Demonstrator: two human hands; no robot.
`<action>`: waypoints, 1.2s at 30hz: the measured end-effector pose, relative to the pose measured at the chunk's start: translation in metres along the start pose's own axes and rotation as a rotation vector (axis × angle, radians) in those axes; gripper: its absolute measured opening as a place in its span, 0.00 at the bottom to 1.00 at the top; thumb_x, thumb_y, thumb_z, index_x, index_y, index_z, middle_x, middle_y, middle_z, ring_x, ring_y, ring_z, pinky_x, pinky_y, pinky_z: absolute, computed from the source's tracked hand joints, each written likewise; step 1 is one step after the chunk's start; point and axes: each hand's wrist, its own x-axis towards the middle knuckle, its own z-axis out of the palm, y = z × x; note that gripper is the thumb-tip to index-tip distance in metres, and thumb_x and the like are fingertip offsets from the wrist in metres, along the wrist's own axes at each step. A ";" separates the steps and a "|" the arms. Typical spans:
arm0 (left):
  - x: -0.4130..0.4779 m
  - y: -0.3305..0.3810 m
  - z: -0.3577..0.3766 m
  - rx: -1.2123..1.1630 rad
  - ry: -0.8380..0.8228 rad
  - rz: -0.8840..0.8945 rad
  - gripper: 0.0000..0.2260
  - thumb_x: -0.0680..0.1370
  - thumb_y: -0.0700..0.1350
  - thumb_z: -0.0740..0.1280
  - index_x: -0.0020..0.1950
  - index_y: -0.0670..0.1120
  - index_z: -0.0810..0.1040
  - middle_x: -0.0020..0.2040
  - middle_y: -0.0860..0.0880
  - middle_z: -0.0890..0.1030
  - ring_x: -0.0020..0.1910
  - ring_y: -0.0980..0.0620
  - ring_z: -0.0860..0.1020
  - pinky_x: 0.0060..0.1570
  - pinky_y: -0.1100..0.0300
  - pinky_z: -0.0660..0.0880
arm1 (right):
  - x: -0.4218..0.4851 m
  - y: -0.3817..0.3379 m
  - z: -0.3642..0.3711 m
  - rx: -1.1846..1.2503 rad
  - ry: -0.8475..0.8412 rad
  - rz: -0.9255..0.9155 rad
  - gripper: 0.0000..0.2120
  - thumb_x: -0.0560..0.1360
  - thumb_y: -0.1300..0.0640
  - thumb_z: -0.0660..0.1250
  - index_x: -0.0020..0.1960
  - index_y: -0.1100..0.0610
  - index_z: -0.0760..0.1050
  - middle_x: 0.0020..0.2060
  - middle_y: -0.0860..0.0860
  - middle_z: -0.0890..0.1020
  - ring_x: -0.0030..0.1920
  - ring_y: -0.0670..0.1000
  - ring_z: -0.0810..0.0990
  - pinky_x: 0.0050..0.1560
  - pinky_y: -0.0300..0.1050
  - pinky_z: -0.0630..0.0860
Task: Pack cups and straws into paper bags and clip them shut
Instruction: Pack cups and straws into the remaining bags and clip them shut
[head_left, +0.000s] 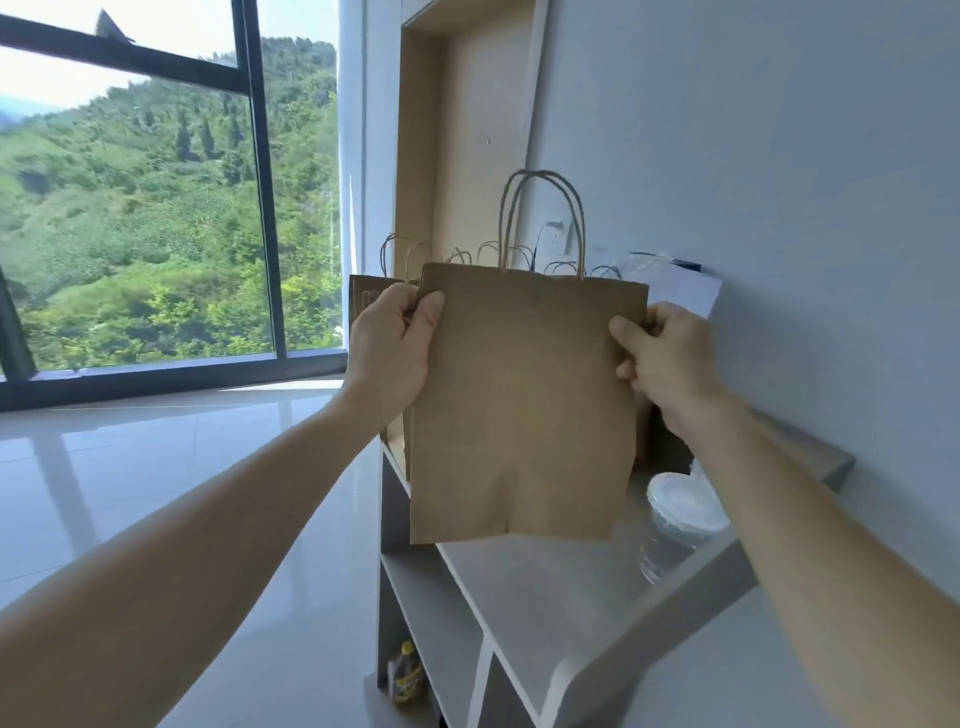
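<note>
I have the paper bag (524, 405) up in front of me, clear of the bench (545, 597), flat and upright with its face toward the camera. My left hand (395, 343) pinches the upper left edge, thumb on the front panel and fingers curled behind. My right hand (665, 358) pinches the right edge the same way, a little lower. Gripping both side edges like this reads to me as the set-up for pulling the folded sides apart, so the mouth opens before anything goes in. I judge the bag not yet opened: its panels lie together and the bottom fold is flat.

The bag is plain brown kraft, matte, faintly creased near the lower edge. Two twisted paper-cord handles (543, 218) stand in tall loops above the rim. It looks thin and light, and I expect it to crumple if I squeeze hard.

Behind it, at the far end of the bench, more bags (366, 291) of the same paper stand with handles up, probably parked within reach. Just below my right wrist a clear plastic cup (680, 519) with a pale lid sits on the bench near the wall, close to where the bag would come down. The bench top is smooth grey board, and a dark bottle (405, 675) stands in an open compartment beneath. I see no straws or clips from here.
</note>
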 end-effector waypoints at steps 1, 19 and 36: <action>0.003 -0.010 0.001 0.010 0.006 -0.001 0.14 0.82 0.50 0.63 0.36 0.52 0.70 0.32 0.56 0.69 0.29 0.64 0.68 0.30 0.71 0.65 | 0.010 0.008 0.010 -0.017 -0.032 0.001 0.06 0.78 0.56 0.68 0.42 0.52 0.75 0.34 0.49 0.80 0.23 0.44 0.77 0.28 0.42 0.71; 0.035 -0.132 0.035 0.299 -0.108 0.088 0.15 0.79 0.49 0.67 0.35 0.47 0.70 0.31 0.52 0.75 0.32 0.51 0.73 0.33 0.55 0.70 | 0.118 0.090 0.112 -0.237 -0.261 0.080 0.14 0.77 0.70 0.58 0.53 0.53 0.72 0.37 0.56 0.84 0.35 0.52 0.86 0.43 0.52 0.84; 0.030 -0.123 0.058 0.145 -0.165 -0.103 0.18 0.78 0.46 0.70 0.32 0.43 0.67 0.31 0.43 0.75 0.29 0.57 0.66 0.30 0.64 0.65 | 0.143 0.078 0.103 -0.432 -0.221 0.055 0.14 0.75 0.71 0.60 0.44 0.52 0.73 0.37 0.57 0.84 0.35 0.51 0.85 0.45 0.50 0.83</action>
